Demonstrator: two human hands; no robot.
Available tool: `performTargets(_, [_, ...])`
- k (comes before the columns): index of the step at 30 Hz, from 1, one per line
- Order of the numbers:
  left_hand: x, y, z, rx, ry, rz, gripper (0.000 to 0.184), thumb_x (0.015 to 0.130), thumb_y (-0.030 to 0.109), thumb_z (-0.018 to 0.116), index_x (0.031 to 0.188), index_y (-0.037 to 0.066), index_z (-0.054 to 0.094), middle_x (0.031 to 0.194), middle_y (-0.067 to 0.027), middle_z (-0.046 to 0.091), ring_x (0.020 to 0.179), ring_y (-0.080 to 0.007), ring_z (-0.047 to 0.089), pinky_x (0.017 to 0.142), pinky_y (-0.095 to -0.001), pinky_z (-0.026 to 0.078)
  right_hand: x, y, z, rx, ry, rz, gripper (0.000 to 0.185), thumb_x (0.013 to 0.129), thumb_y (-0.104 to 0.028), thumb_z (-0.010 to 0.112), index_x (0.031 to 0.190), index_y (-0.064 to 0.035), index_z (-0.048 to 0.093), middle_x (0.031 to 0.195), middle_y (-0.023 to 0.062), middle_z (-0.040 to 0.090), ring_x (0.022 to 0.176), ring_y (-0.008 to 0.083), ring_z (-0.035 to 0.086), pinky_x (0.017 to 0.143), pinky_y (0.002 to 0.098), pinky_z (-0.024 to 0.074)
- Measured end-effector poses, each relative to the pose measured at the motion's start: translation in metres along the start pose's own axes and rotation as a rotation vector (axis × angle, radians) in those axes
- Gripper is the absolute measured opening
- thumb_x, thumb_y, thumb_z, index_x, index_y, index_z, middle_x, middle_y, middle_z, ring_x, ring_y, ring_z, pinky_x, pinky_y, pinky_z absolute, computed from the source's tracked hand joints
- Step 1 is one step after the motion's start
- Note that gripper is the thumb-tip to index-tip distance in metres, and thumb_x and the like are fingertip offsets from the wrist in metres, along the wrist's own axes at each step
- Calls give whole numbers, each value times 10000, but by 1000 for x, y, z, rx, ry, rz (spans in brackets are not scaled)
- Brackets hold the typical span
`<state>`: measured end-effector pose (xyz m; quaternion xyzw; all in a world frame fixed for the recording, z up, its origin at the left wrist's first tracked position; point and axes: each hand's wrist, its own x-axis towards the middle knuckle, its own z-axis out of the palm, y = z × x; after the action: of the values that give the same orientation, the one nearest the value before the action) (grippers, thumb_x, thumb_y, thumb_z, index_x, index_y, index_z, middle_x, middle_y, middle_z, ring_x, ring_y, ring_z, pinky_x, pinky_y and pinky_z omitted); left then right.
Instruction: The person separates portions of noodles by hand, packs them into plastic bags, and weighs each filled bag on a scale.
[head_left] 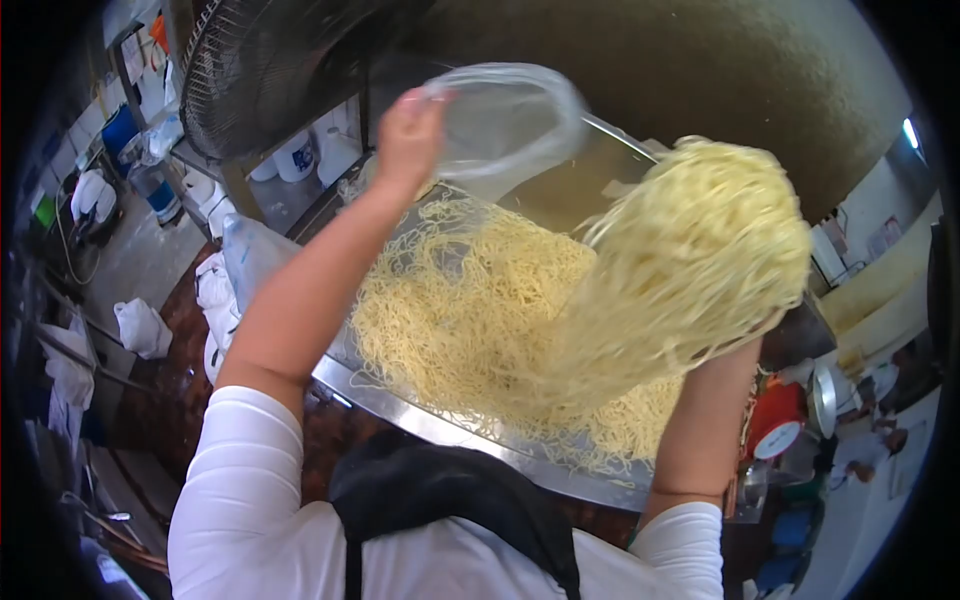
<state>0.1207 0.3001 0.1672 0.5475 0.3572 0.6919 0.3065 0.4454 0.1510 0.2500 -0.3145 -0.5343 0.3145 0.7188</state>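
In the head view, my left hand [408, 145] is raised and closed on the edge of a clear plastic bag [570, 115], whose round mouth is spread wide. The bag is smeared by motion. On the right, my right hand [772, 322] lifts a big bundle of pale yellow noodles [710, 240], which hides most of its fingers. Long strands trail from the bundle down to the left. Below both hands, a loose pile of noodles [470, 310] covers much of a shiny metal tray [430, 420] in front of me.
A large dark fan [240, 90] stands at the upper left, with white jugs [335, 155] behind the tray. On the floor at left lies a white bag [143, 328]. A red container [778, 415] is just right of the tray. Another person [870, 465] is farther right.
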Motion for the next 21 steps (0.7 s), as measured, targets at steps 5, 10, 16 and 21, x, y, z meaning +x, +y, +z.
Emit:
performTargets(5, [-62,55,77,48,-223,646,252,874,193,613,1093,78,665,808,-108,660,680,-187,614,637,-299,491,-32,74,31,44,-35,198,598,768,-278,727,1269,-44,499,1252,149,544,1146,269,542,969,394,458])
performTargets(10, [-112,64,62,76,-286,605,296,815,191,677,1104,129,679,831,-86,674,643,-196,623,591,-280,505,-41,121,70,36,-79,275,560,780,-265,711,1256,-47,512,1235,147,555,1137,263,546,965,383,456])
performTargets(16, [-191,51,50,102,-405,599,318,810,178,672,1125,131,672,872,-73,692,672,-189,655,555,-312,533,-80,117,100,-60,-244,152,515,794,-250,692,1240,-51,528,1214,145,568,1126,256,551,959,370,454])
performTargets(21, [-152,58,34,294,-323,401,252,873,171,602,1106,92,659,862,-117,679,749,-228,668,658,-329,539,-50,147,136,-111,-658,320,478,806,-237,676,1227,-54,542,1197,143,580,1117,250,555,954,358,453])
